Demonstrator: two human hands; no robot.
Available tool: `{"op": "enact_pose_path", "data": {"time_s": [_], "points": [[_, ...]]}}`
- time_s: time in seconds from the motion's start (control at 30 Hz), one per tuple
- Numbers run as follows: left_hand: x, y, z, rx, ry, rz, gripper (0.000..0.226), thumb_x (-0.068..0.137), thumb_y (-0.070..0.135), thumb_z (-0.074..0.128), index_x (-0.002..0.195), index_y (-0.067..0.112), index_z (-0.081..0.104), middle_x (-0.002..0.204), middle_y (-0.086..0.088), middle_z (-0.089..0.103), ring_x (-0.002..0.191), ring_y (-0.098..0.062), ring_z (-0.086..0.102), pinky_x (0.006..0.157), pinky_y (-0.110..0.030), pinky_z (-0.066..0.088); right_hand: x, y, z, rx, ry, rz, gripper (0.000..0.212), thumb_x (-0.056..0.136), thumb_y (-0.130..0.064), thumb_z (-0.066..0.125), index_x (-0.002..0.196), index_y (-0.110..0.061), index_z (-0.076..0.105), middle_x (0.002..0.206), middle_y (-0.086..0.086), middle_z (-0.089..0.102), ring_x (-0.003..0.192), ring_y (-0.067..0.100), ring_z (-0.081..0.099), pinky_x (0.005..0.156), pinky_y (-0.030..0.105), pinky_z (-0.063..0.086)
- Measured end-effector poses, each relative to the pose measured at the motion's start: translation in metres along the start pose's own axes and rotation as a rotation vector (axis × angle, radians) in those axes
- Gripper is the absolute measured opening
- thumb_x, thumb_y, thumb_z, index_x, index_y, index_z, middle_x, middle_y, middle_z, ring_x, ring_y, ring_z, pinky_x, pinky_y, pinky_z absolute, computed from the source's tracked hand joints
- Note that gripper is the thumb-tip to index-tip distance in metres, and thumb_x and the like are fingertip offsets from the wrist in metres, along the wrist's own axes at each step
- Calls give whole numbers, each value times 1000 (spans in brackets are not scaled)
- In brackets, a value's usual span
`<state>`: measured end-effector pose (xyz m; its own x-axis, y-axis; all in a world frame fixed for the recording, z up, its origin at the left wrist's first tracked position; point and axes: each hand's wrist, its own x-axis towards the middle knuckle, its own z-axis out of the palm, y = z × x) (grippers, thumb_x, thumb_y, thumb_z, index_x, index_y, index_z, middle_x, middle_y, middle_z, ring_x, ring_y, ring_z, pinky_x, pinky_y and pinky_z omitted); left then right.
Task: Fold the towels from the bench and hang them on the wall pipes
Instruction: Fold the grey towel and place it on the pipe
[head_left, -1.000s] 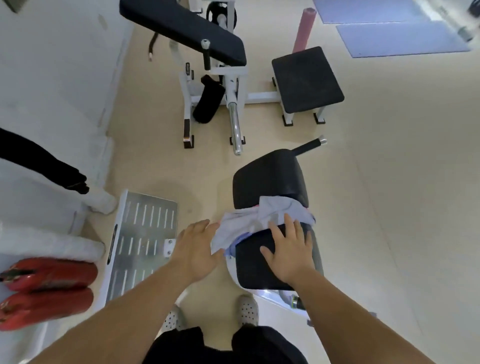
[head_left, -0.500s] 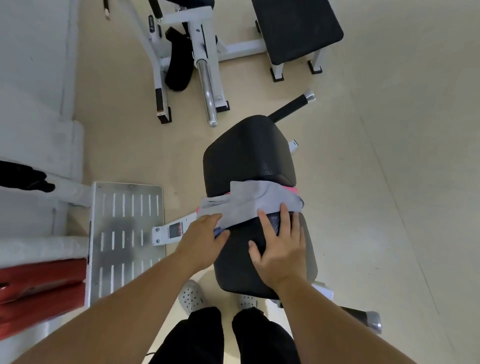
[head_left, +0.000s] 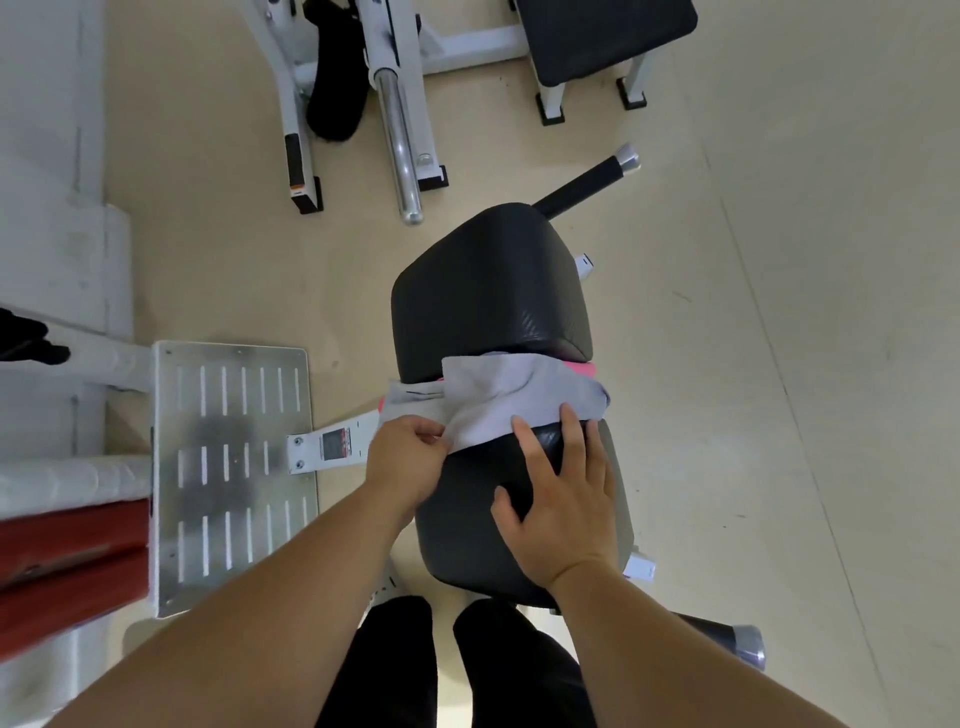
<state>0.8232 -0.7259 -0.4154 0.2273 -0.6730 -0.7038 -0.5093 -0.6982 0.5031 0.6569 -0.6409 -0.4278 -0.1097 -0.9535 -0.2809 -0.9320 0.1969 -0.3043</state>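
Since the frame a second earlier your view had tipped further down and closer over the bench; your left hand had gone from lying beside the cloth to closing on it. That hand's fingers were curled, pinching the left edge of the grey towel just left of frame centre; your right hand lay flat, fingers spread wide, holding nothing, fingertips pressing the towel's near edge onto the black pad. The towel lay bunched across the gap between the two pads; a pink towel showed beneath it, mostly hidden. To do this step well, I'd judge you should lift only the grey layer, keep the right palm down so the pink one stays put, then find two corners before folding. Around you: a perforated metal footplate at centre left; red pads at lower left; a second bench at the top. The wall pipes were not clearly in view; the footplate and machine frame crowded your left side.
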Motion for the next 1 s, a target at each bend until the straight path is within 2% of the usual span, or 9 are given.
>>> {"op": "enact_pose_path", "data": {"time_s": [0.1,0.17,0.23,0.33,0.47,0.63,0.83,0.93,1.0], "points": [[-2,-4,-1,-68,-18,-59,14,85,7,70,75,15,67,80,-6,67,78,-24,60,73,-34,49,0,0,0,1,0,-1,76,87,-61,48,154,-50,16,169,4,1,155,38,8,122,54,25],[-6,-5,-1,-107,-26,-48,14,87,9,70,73,6,67,73,-7,62,72,-22,55,65,-29,42,0,0,0,-3,1,4,76,86,-61,49,154,-50,17,169,5,3,154,38,9,121,54,26],[-14,-2,-2,-137,-8,12,20,90,13,71,71,12,65,68,0,59,67,-17,51,60,-26,38,-2,0,0,1,30,-7,75,85,-60,51,154,-47,24,168,8,11,153,41,16,119,56,31],[-29,5,-8,-189,44,121,19,92,16,69,74,17,62,72,-1,60,69,-17,54,62,-33,44,-4,2,3,45,101,-43,74,86,-56,54,155,-40,33,167,12,20,150,43,23,115,59,36],[-53,18,-24,-142,100,263,11,95,19,63,85,16,60,85,-9,65,80,-25,61,77,-47,55,-6,3,-1,42,16,-23,76,92,-66,43,157,-43,11,170,8,2,155,37,8,122,56,25],[-86,49,-45,-23,119,470,23,91,6,60,81,25,54,79,3,61,73,-16,55,70,-34,52,-20,-6,-47,108,93,2,66,97,-63,22,157,-36,14,169,12,10,155,36,10,123,52,23],[-144,89,-78,8,22,675,37,92,-4,56,84,32,63,81,6,62,71,-8,53,69,-18,44,-18,-28,-134,336,181,-121,49,105,-40,28,151,-27,42,159,6,39,149,31,29,119,52,30],[-178,106,-97,-19,-85,750,33,91,-10,52,90,17,70,87,-10,66,73,-10,55,65,-11,46,-16,-45,-180,600,140,-235,50,103,-32,31,149,-23,46,157,2,43,147,18,34,121,46,28],[-199,114,-108,-40,-171,788,30,89,-13,50,91,7,72,84,-13,64,71,-10,55,63,-12,46,-18,-55,-213,717,58,-351,50,101,-12,38,150,-20,45,159,2,39,145,7,29,125,39,21]]}}
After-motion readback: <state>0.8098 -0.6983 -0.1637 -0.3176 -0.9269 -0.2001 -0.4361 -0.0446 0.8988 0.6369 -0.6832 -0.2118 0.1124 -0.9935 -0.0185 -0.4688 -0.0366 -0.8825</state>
